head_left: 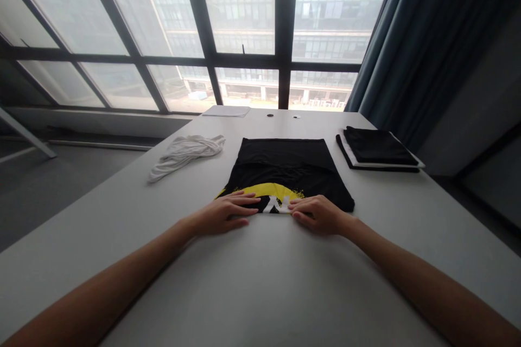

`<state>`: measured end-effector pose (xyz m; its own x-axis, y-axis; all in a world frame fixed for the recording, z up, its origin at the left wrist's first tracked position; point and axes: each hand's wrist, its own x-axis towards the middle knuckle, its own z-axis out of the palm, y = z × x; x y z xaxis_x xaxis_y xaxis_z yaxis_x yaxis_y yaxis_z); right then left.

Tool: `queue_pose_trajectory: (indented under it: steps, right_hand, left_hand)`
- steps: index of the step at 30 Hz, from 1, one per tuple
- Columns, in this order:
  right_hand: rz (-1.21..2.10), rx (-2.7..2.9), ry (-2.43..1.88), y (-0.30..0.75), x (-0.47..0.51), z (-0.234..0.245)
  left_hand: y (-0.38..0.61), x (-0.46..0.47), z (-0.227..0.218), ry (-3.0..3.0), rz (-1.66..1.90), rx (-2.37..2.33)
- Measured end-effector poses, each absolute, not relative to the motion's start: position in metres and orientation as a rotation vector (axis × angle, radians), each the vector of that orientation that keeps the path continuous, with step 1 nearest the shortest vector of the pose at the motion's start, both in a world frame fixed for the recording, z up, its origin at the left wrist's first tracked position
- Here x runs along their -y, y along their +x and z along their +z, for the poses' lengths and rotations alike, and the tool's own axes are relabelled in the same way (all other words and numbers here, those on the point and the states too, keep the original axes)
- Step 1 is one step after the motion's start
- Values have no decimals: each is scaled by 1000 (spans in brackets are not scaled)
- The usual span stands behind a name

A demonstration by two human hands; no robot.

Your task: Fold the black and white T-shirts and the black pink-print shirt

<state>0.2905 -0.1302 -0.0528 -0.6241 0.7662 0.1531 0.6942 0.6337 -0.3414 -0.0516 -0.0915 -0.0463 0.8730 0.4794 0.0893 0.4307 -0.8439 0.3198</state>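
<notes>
A black T-shirt (285, 160) with a yellow and white print lies folded into a rough rectangle on the white table (260, 271). My left hand (226, 211) rests on its near left edge, fingers stretched over the print. On the near edge to the right, my right hand (315, 212) lies with its fingers extended over the white part of the print. Both hands press on the cloth from above, and neither grips it. Some wrinkles cross the middle of the shirt.
A crumpled white garment (189, 153) lies to the left of the shirt. At the right is a stack of folded black and white clothes (378, 146). Flat papers (226, 111) lie at the far left edge. Windows and a dark blue curtain (391, 38) stand behind the table.
</notes>
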Motion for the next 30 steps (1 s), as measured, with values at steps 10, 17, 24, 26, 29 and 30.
queue_pose_trajectory:
  steps: [10, 17, 24, 26, 29, 30]
  right_hand:
    - [109, 2428, -1448, 304, 107, -78]
    - [168, 2505, -1480, 314, 101, -88]
    - [144, 2558, -1430, 376, 115, -89]
    - [144, 2576, -1396, 399, 120, -89]
    - [79, 2581, -1311, 423, 125, -88]
    - [30, 2582, -1273, 428, 126, -87]
  left_hand:
    - [-55, 86, -60, 2755, 453, -891]
    - [-67, 79, -67, 2822, 165, -1079]
    - [-92, 79, -53, 2792, 189, -918]
    - [-101, 79, -52, 2802, 250, -896]
    - [-115, 80, -53, 2864, 346, -901]
    - [-118, 80, -54, 2890, 376, -910]
